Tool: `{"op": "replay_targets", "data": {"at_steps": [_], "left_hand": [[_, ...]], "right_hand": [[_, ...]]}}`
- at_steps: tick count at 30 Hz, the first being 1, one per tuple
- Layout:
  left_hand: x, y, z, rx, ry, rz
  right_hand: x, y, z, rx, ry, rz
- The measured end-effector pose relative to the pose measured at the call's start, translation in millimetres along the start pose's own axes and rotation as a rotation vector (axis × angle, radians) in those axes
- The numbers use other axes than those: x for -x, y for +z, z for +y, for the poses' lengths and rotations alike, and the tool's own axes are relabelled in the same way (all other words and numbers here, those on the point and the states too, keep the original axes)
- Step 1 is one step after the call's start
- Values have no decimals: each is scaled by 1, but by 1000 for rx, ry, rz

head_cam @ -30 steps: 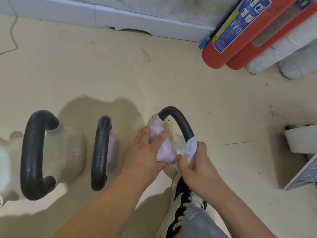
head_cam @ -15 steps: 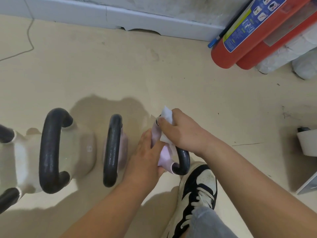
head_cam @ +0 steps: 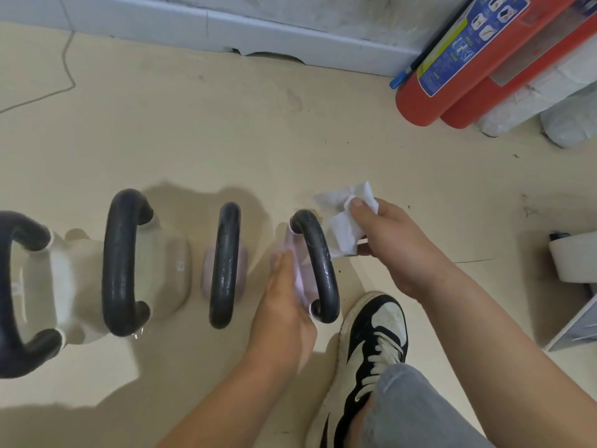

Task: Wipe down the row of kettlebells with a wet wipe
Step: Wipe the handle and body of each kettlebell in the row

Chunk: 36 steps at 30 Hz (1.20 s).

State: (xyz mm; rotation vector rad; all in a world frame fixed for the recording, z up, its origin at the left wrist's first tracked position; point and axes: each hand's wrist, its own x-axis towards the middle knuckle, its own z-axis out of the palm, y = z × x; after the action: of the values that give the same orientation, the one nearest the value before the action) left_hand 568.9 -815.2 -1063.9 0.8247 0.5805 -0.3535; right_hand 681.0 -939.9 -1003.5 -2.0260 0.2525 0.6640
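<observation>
Several kettlebells with black handles stand in a row on the beige floor. The rightmost one (head_cam: 318, 263) has a pale pink body. My left hand (head_cam: 284, 305) rests flat against its left side, fingers straight. To its right, my right hand (head_cam: 391, 247) pinches a crumpled white wet wipe (head_cam: 347, 221), held just off the handle's far end. Left of it stand another pink kettlebell (head_cam: 226, 263), a cream one (head_cam: 124, 263) and a white one (head_cam: 19, 292) cut off by the frame edge.
My black and white sneaker (head_cam: 371, 344) is planted just right of the rightmost kettlebell. A red fire extinguisher (head_cam: 452, 69) lies by the wall at the far right. A white object (head_cam: 575, 260) sits at the right edge. A thin cable (head_cam: 64, 69) runs along the far left floor.
My right hand with the wipe slid along the handle from its near end to its far end, then lifted off to the right. My left hand stayed on the pink body.
</observation>
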Motion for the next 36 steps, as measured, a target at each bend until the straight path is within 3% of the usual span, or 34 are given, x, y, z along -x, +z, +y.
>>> {"op": "replay_targets", "data": {"at_steps": [2, 5, 11, 14, 19, 22, 24, 27, 30, 32, 36], "left_hand": [[6, 7, 6, 243, -61, 39], [12, 9, 15, 274, -104, 126], [23, 12, 38, 300, -163, 79], [17, 14, 39, 307, -208, 63], [6, 18, 36, 389, -264, 153], [4, 17, 35, 446, -297, 179], [3, 15, 32, 423, -287, 157], [1, 11, 28, 352, -268, 121], [0, 5, 24, 80, -133, 132], [2, -1, 24, -104, -40, 110], [4, -2, 26, -220, -35, 151]], "right_hand": [[8, 5, -2, -56, 1, -20], [16, 13, -4, -135, -10, -56], [6, 6, -14, -275, -87, 46], [-8, 9, -28, -40, -105, 4], [-25, 54, -54, 556, -138, -349], [-27, 55, -52, 610, -65, -394], [-20, 45, -44, 458, 3, -359], [-2, 32, -32, 364, -48, -315], [18, 20, -38, 330, -82, -302], [25, 16, -47, 376, -80, -246], [16, 44, -53, 683, -221, -210]]}}
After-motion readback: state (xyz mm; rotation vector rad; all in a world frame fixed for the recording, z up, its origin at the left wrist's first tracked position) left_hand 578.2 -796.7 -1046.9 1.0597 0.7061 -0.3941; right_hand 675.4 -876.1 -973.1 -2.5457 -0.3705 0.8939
